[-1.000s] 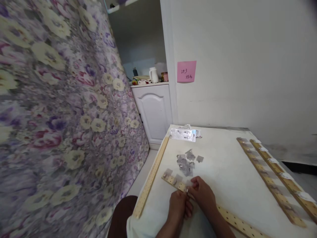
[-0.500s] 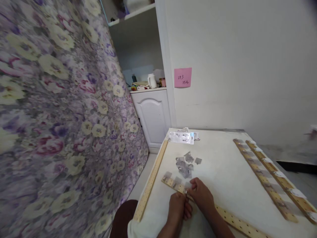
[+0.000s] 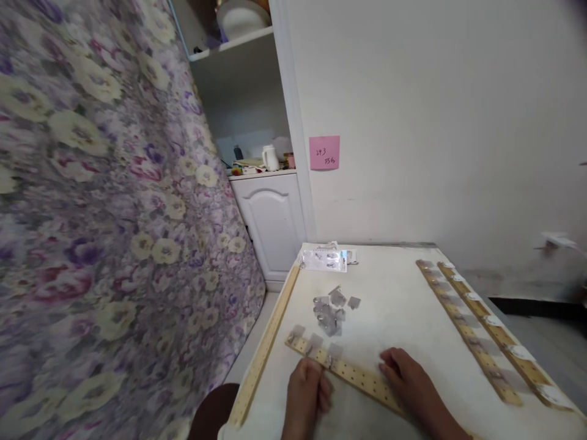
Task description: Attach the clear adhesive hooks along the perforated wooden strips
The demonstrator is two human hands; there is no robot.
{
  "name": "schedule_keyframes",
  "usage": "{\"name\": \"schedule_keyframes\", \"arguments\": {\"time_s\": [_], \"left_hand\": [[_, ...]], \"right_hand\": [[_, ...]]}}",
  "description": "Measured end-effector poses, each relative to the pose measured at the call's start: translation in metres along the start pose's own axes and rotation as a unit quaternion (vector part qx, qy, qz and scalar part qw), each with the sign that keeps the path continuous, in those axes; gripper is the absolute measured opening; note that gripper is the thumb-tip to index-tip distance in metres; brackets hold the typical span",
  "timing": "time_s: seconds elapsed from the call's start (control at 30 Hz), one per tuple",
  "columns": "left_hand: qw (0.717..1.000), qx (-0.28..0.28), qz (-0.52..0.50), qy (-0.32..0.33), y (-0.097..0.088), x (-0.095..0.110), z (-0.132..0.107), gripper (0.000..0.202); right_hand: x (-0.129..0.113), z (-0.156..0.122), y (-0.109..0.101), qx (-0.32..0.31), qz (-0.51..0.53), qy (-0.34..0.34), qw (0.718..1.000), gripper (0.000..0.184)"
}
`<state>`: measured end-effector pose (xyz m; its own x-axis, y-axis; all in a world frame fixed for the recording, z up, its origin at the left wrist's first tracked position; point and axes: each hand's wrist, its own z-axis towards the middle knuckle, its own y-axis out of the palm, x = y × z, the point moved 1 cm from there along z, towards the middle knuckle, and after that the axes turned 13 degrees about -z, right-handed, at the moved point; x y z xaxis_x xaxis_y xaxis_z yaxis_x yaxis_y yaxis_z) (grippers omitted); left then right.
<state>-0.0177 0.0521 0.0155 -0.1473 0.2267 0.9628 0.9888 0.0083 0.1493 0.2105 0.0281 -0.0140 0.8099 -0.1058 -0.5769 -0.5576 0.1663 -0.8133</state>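
Note:
A pale wooden strip with rows of holes slants across the near side of the table. Three clear squares with metal hooks sit along its far left part, the third hook closest to my hands. My left hand is closed at the strip's near edge, just below that hook, its thumb side against the wood. To the right, my right hand is partly over the strip, fingers curled together; whether anything is between them is hidden. A pile of clear hook pieces lies beyond the strip.
Another holed strip lies along the table's left edge. On the right are a strip with clear hooks and one with white pieces. Clear packaging is at the back left. A floral curtain hangs left.
My right hand has left the third hook and moved right along the strip. My left hand stays at the strip's near edge. The view has shifted slightly.

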Motion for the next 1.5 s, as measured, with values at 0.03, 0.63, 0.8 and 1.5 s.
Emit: {"name": "schedule_keyframes", "arguments": {"time_s": [0.03,0.63,0.8,1.5], "left_hand": [[0.998,-0.005,0.046,0.032,0.002,0.009,0.002,0.032],[0.826,0.033,0.554,0.102,0.076,0.053,0.1,0.02],[0.831,0.027,0.541,0.125,0.081,0.059,0.093,0.021],[0.963,-0.122,0.165,0.177,0.095,0.053,0.016,0.013]], "right_hand": [[0.003,-0.001,0.0,-0.003,-0.005,-0.004,1.0,0.021],[0.005,0.003,0.007,-0.013,-0.004,-0.019,1.0,0.016],[0.003,0.003,0.006,-0.01,-0.01,-0.024,1.0,0.016],[-0.017,0.004,-0.017,-0.043,0.537,0.073,0.839,0.038]]}}
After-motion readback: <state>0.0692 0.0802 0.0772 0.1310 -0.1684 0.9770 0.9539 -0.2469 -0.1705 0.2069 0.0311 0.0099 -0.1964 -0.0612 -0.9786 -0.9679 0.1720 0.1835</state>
